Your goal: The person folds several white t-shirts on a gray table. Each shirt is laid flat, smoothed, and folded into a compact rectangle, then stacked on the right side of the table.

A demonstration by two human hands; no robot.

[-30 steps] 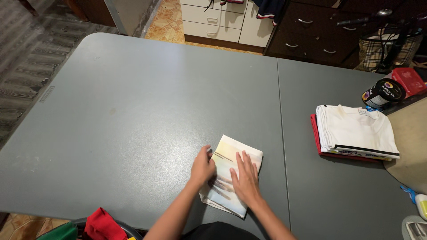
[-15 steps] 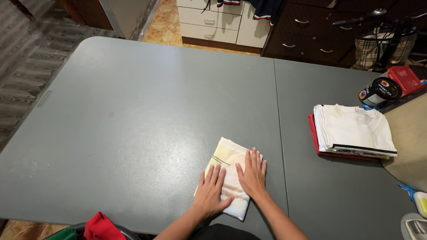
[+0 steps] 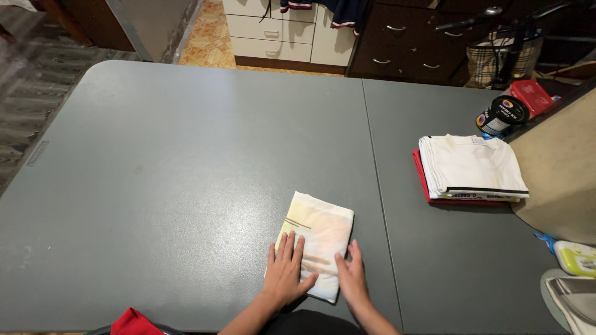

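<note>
A wide grey table point(image 3: 186, 161) fills most of the view, with a seam running down its right part. Beyond its far edge stand pale drawers point(image 3: 279, 31) and a dark cabinet point(image 3: 403, 43). On the right side of the table lies a stack of folded clothes point(image 3: 472, 167), white pieces on top of a red one, and just behind it stands a small black tin point(image 3: 501, 115). Near the front edge, just left of the seam, lies a folded cloth point(image 3: 318, 232), pale with faint yellow and orange marks. The left hand point(image 3: 285, 270) rests flat on the cloth's near left corner, fingers spread and grasping nothing. The right hand point(image 3: 352, 276) lies flat on its near right edge, also open, pressing rather than gripping.
</note>
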